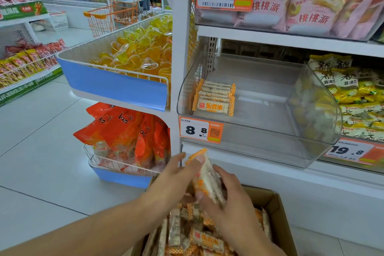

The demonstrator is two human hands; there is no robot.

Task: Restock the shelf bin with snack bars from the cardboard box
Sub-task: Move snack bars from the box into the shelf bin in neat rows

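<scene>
From the head view, both hands meet just above the open cardboard box point(276, 203) at the foot of the shelving. Between them is a small bundle of snack bars point(207, 178), tilted, its orange-checked end pointing up toward the shelf. The left hand point(176, 174) lies against the bundle's left side, fingers fairly straight, with the thumb pressed on the upper end of the wrappers. The right hand point(232, 195) curls its fingers and thumb round the lower right side of the same bundle, so the bars sit gripped between the two palms. Below the hands, the box holds a loose heap of more bars point(199, 237) in the same wrappers.

Up and to the right, well apart from the hands, stands the clear shelf bin point(311, 131). A short stack of bars point(214, 97) lies in its left front corner; its remaining floor is bare plastic. A price tag point(200, 130) reading 8.8 hangs on the bin's front lip.
</scene>
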